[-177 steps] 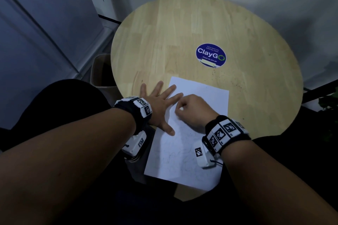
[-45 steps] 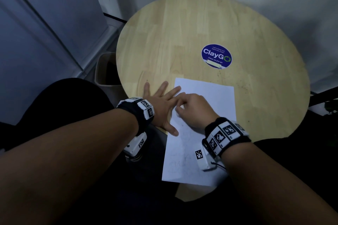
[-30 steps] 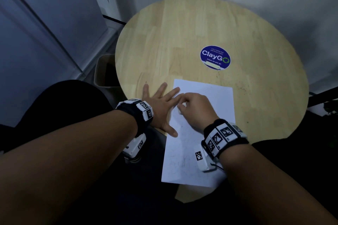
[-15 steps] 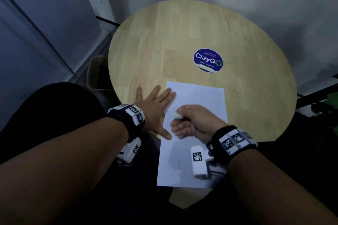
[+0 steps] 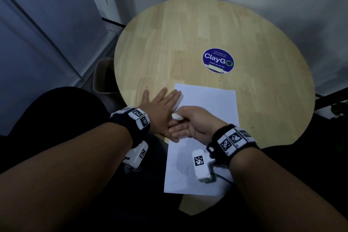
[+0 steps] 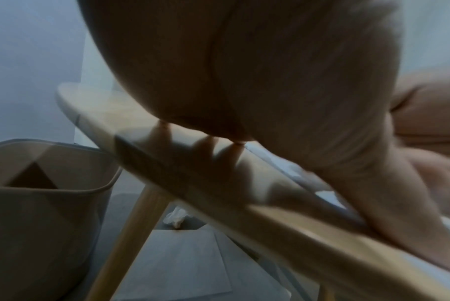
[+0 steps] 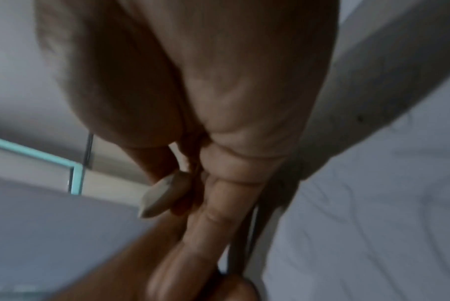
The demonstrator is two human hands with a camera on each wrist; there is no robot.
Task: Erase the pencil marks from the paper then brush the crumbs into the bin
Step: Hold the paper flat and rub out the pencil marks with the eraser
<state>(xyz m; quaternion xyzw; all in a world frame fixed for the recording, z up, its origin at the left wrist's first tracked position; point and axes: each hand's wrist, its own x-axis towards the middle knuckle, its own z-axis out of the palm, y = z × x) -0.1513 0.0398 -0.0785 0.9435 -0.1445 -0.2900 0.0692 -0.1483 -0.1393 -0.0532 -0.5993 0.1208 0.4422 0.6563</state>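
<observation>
The eraser (image 5: 177,116) is pinched in the right hand (image 5: 195,122), lifted just above the paper (image 5: 207,100). Faint marks are left under the wrist, nearer the body. The left hand (image 5: 160,109) is laid flat, fingers apart, on the paper's edge.

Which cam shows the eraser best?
Right wrist: the eraser fills mid-frame, pinched by the right hand, its wedge shape clear though blurred. Head view shows only a small white tip beyond the fingers. Left wrist view doesn't show it.
</observation>
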